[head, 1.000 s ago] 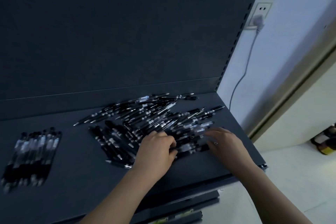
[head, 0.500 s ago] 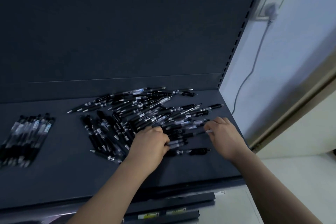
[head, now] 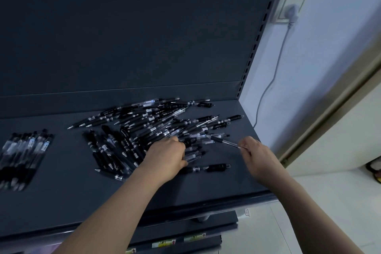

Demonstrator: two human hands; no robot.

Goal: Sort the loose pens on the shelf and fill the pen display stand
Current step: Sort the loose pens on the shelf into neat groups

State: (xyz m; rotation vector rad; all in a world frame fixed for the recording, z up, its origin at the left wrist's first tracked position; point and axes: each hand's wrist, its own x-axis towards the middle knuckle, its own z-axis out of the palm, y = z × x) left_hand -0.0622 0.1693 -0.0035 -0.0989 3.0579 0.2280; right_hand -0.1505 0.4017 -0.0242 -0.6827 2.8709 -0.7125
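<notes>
Head: pen (head: 225, 141) in R hand (head: 255, 153), beside pile (head: 144, 126)

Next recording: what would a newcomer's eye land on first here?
A tangled heap of black pens on the shelf, the left hand at its near edge. The right hand pinches one pen by its end at the heap's right side. A neat row of pens lies far left.

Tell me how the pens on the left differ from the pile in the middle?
The row lies neat, pens side by side; the pile is jumbled and crisscrossed. The row is small; the pile has many more. No hand touches the row; the left hand grips pens in the pile. Both are dark pens on one shelf.
</notes>
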